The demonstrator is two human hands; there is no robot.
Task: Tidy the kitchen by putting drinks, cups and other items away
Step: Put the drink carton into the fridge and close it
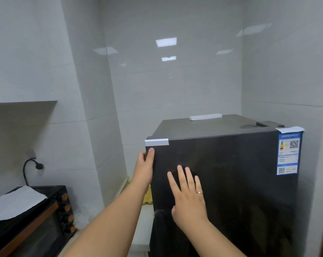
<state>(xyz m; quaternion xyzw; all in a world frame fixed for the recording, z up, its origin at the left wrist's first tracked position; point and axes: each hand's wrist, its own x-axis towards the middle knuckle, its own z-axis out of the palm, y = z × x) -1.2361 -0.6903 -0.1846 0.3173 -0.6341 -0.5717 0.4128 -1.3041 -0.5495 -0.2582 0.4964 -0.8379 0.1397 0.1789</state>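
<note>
My right hand [189, 197] lies flat on the front of the dark fridge door [231, 182], fingers spread wide, a ring [200, 192] on one finger; it holds nothing. My left hand [145, 167] is a bit higher, at the door's left edge: thumb on the front, other fingers wrapped round the edge behind, so it grips the door. The door looks closed. At bottom left is a black countertop oven [45, 219] w/ round knobs and a white sheet [14, 201] on top. Behind it a black plug [38, 166] w/ cable hangs at the tiled wall. Something yellow [147, 198] shows btw. my left arm and the fridge; cannot tell what. Farther: white tape [156, 142] at the door's top-left corner, a blue energy label [288, 154] at top right, a white foam strip [205, 116] on the fridge top near the back wall.
</note>
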